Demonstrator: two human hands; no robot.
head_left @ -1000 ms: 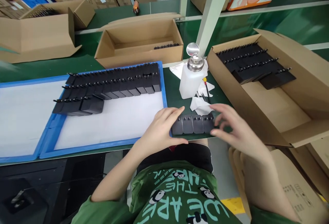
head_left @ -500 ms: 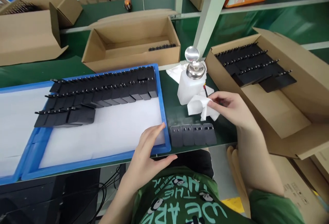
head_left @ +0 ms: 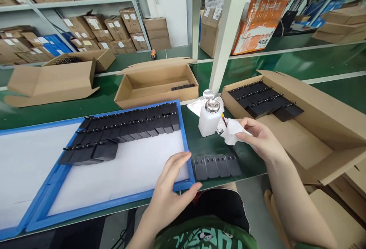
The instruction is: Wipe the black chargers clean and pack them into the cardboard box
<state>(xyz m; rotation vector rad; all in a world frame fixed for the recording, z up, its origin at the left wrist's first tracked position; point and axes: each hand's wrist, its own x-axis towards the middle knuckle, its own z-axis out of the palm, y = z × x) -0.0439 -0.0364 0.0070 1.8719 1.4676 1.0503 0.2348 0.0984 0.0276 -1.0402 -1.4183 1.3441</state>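
Observation:
My right hand (head_left: 259, 139) pinches a crumpled white wipe (head_left: 233, 131) between thumb and fingers, just right of a white pump bottle (head_left: 208, 121) whose metal lid is flipped up. My left hand (head_left: 173, 184) has thumb and fingers apart and holds nothing, over the right edge of a blue-framed tray (head_left: 187, 165). Several flat black pieces with small pins (head_left: 217, 166) lie side by side on the green table between my hands. Rows of similar black pieces (head_left: 134, 127) fill the upper part of the tray.
To the right stands an open cardboard box (head_left: 300, 142) with black pieces in rows. Behind the tray is another open carton (head_left: 157, 83) holding a few. A grey post (head_left: 228, 32) rises behind the bottle. A second blue-framed tray (head_left: 25, 165) adjoins at left.
The view has tilted upward, showing more shelves behind. My right hand has drawn the wipe slightly away from the bottle. My left hand stays open by the tray edge.

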